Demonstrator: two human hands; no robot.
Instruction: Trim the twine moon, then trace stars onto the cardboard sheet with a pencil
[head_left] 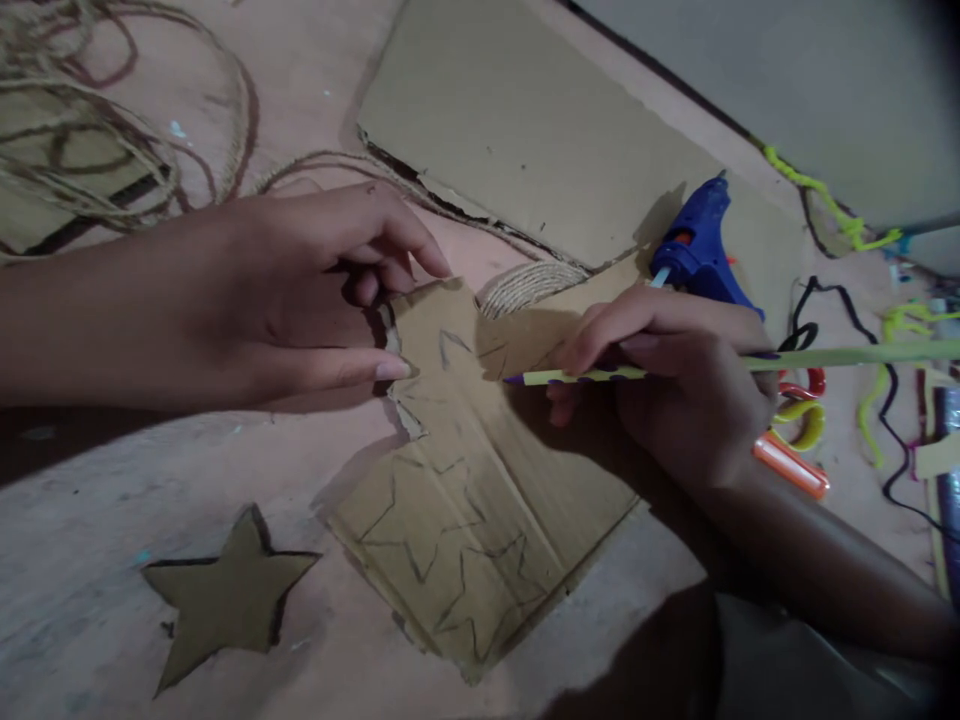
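A torn-edged piece of cardboard (480,470) lies on the table with several stars drawn on it in dark lines. My left hand (322,290) grips its upper left edge, thumb on the near side and index finger on the top. In my right hand (675,370) is a pale yellow-green pencil (622,374) with a purple tip. The tip is at the cardboard, just right of a partly drawn star. To the lower left, apart from both hands, lies a cut-out cardboard star (232,595).
A blue glue gun (694,240) rests beyond my right hand, near a large cardboard sheet (517,130). Loose twine (240,110) tangles at the upper left; coiled twine (529,287) sits behind the cardboard. Orange-handled scissors (791,465) and colored cords (889,380) lie at right.
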